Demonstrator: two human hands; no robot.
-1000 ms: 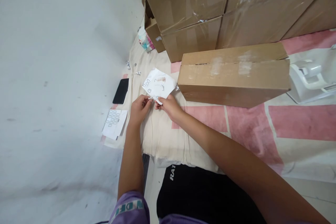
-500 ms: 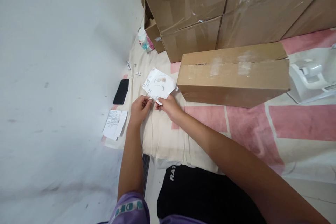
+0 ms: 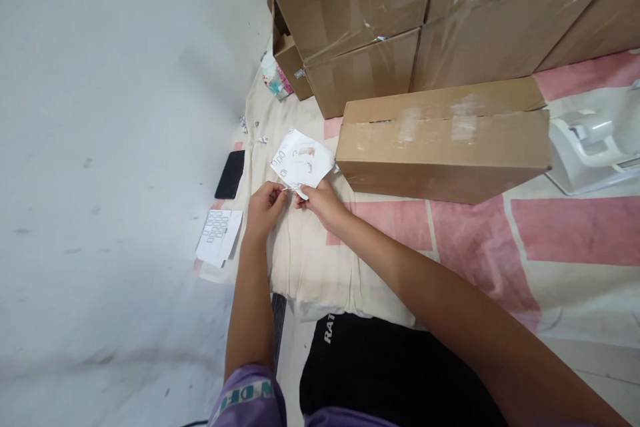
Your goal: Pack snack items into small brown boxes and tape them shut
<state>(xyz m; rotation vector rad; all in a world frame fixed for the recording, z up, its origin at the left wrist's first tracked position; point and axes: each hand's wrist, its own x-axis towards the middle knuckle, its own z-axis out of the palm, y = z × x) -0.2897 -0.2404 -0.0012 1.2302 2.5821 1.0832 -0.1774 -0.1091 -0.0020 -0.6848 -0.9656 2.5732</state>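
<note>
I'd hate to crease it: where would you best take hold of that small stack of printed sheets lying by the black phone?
Probably by the near left corner of the stack of printed sheets. It lies flat, half off the cloth's edge on the white floor, so fingers could slide under there from the floor side. The phone lies beyond it, the left hand to its right.

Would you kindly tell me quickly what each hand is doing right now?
Left hand: closed, fingertips pinching the lower corner of the white printed paper sheet.
Right hand: closed, gripping the same sheet's lower edge.
</note>
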